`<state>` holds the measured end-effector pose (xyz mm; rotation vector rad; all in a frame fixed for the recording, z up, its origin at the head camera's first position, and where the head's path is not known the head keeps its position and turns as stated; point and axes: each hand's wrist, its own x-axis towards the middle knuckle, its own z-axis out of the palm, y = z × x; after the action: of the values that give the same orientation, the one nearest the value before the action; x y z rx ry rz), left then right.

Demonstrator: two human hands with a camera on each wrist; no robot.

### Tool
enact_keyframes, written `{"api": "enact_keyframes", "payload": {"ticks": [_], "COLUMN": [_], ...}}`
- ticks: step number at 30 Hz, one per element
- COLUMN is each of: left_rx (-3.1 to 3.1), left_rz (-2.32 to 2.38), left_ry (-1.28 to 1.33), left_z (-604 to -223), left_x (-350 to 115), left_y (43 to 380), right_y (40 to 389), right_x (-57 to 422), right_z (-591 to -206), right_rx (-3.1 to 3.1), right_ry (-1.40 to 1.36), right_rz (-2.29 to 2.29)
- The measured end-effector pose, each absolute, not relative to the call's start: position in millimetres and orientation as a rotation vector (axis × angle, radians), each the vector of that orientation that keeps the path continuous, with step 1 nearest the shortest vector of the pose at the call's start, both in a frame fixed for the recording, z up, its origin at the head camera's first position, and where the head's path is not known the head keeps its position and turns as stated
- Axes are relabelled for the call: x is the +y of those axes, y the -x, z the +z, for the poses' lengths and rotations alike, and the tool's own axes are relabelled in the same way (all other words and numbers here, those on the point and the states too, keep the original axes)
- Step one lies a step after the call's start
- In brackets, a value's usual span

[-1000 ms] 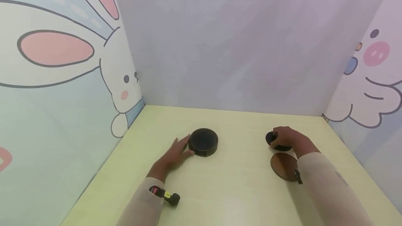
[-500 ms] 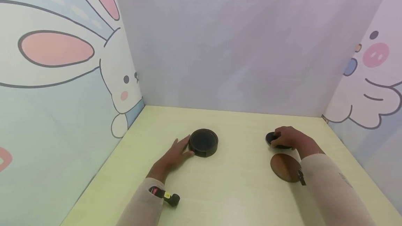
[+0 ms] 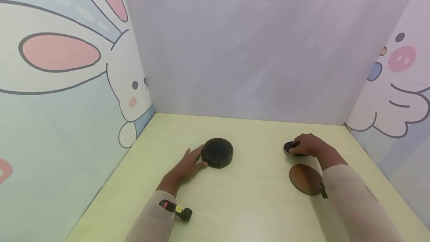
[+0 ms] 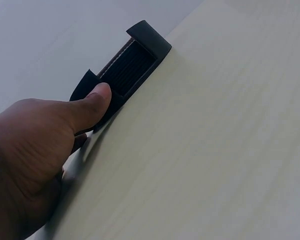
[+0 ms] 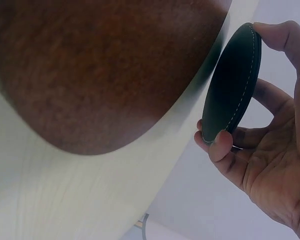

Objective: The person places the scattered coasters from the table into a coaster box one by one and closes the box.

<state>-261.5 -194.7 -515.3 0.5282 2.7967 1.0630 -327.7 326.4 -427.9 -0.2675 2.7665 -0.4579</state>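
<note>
Head view showed the black disc (image 5: 232, 82) slightly higher than a second earlier, pinched in the right hand's (image 3: 309, 145) fingers, apparently freed from the bench (image 3: 255, 197); the brown disc (image 3: 305, 179) lay just nearside of them, and the left hand's (image 3: 189, 165) spread fingers touched the round holder (image 3: 227, 161)

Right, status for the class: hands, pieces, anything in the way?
Left hand touching black holder. Right hand holding black coaster. Brown coaster lying close by; no obstruction seen.
</note>
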Motion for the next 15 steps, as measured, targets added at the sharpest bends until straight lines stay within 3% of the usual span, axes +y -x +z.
{"api": "enact_keyframes", "payload": {"ticks": [15], "left_rx": [2.789], "left_rz": [1.078], "left_ry": [-0.458], "left_z": [-516], "left_x": [-196], "left_y": [258], "right_y": [323], "right_x": [300], "right_z": [-419], "right_rx": [2.901], "right_ry": [0.413], "right_rz": [-0.374]}}
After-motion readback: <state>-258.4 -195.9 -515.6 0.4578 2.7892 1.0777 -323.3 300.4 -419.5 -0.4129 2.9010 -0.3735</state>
